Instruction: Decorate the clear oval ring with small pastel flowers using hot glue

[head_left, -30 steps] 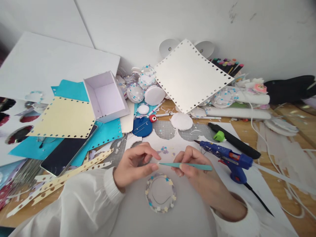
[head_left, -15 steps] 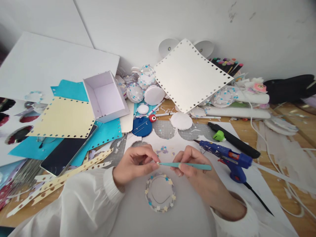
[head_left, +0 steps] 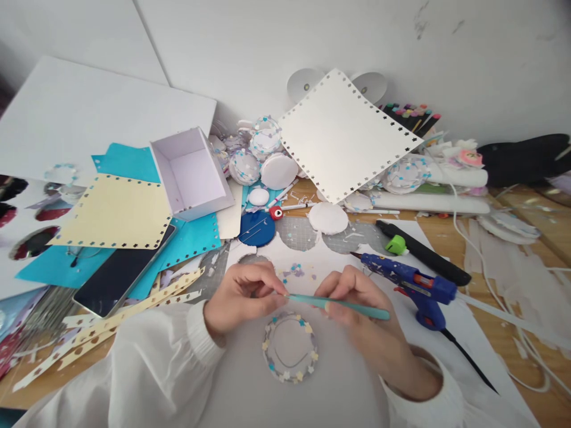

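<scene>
Head view, only one: my right hand (head_left: 363,333) has its grip clamped on a slim teal tool (head_left: 357,307), thumb and fingers around its middle, blunt end off to the right. Left hand (head_left: 250,297): thumb and forefinger close together right at the tool's pointed tip; can't tell whether that grip pinches the tip, a tiny piece, or nothing. Star-studded ring (head_left: 292,377) lies flat on the near side, centre, just below the tool, untouched, with blue, yellow and white stars around it. Small pile of star bits (head_left: 295,271) just beyond the hands, on white paper. Right: blue glue gun (head_left: 401,276) on its side, nozzle toward the right hand, black cutter-like tool (head_left: 428,255) beyond it, green piece (head_left: 396,244) near that one's far end. Wooden bench (head_left: 551,214) shows at far right. Left: dark phone (head_left: 120,270) partly under a cream punched card (head_left: 116,214), pale open box (head_left: 191,178) tilted beside the card, farther off. Far centre: blue disc (head_left: 257,229), red punch (head_left: 275,213) near it, white disc (head_left: 329,219) to the right, and a large white punched sheet (head_left: 345,137) propped behind.
</scene>
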Motion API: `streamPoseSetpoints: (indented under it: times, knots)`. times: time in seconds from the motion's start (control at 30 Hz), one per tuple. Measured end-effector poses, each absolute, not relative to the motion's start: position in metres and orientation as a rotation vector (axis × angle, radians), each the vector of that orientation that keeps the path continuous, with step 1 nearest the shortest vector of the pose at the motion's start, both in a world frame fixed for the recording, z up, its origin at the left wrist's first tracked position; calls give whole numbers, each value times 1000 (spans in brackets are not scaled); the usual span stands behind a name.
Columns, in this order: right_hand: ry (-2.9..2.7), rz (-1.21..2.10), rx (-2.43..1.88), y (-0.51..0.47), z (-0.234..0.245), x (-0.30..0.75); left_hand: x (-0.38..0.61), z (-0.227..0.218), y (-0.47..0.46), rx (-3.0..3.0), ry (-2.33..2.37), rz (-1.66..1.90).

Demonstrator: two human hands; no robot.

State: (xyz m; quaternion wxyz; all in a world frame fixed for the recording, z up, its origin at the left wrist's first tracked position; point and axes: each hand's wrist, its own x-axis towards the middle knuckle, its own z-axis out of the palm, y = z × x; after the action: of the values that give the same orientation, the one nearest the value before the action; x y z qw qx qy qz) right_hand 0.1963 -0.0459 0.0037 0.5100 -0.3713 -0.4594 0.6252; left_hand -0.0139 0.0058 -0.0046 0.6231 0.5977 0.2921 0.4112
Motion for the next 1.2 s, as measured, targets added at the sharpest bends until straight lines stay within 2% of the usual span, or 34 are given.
streamPoseSetpoints:
  times: [0.23,0.43,0.77,1.2]
  knots:
    - [-1088,1266,-912,-47,17,203,-11,-2,6,1122,762,990]
    - [-1158,1357,-894,-51,17,200,-9,5,6,1063,750,847]
    - [-1190,1379,-913,-51,13,196,-12,4,8,1093,697,800]
    - [-1390,1230,-869,-55,16,194,-8,9,7,986,809,836]
